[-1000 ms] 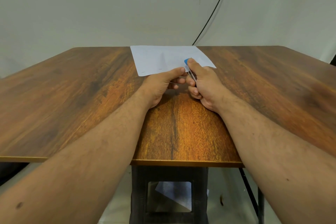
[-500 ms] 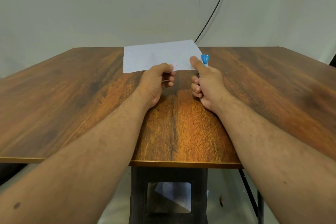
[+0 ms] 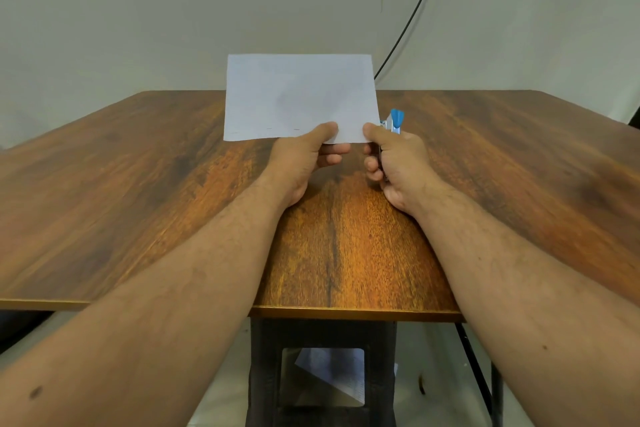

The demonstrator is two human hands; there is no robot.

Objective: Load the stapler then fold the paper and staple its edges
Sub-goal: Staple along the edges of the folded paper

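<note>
Seen from a camera on the person's head, two bare forearms reach forward over a brown wood-grain counter [image 3: 138,191] that fills the width of the view. Left of centre, the left hand [image 3: 301,158] pinches the lower edge of a folded white paper [image 3: 301,97], thumb on the near face and curled fingers behind it. That paper stands raised off the counter, nearly upright, its top edge rising above the counter's far edge against a plain pale wall [image 3: 173,10]. Small dark marks, possibly staples, lie along its lower edge toward the left corner. Just right of the left hand, the right hand [image 3: 394,163] grips a small stapler [image 3: 394,121] with a blue top, its fingers curled around the body and the thumb lying against the paper's lower right corner. Only the blue and metal tip shows above the hand, just beside the paper's right edge. Farther right, a thin black cable [image 3: 412,17] runs up the wall from behind the paper. Below the counter's near edge, a dark frame [image 3: 263,374] surrounds an opening where another pale sheet [image 3: 332,374] lies.
</note>
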